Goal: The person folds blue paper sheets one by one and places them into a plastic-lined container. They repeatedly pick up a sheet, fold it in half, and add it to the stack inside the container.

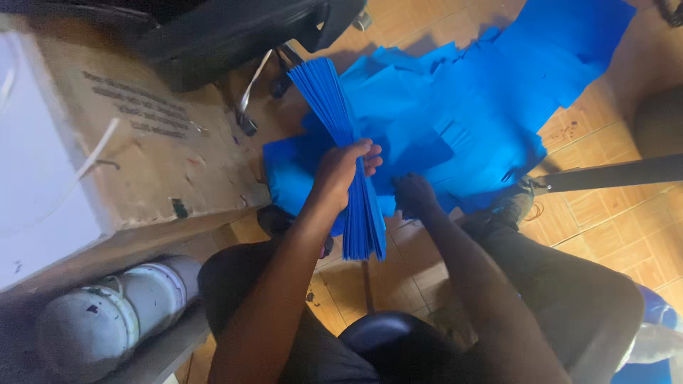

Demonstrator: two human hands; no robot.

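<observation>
Head view: left hand (341, 171) grips the blue sheet stack (334, 99), long axis pointing away; right hand (414, 193), nearer, rests open-fingered on loose blue sheets (484, 114) on the floor (612, 235).

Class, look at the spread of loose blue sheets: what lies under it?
Under the loose blue sheets lies a brown tiled floor, visible only around the edges. The part beneath the sheets is covered, so anything else there cannot be seen.

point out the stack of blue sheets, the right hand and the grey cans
stack of blue sheets (333, 99), head view, on the fanned upper part
right hand (414, 193), head view, back of the hand on the floor sheets
grey cans (107, 316), head view, lid of the nearer can
</observation>
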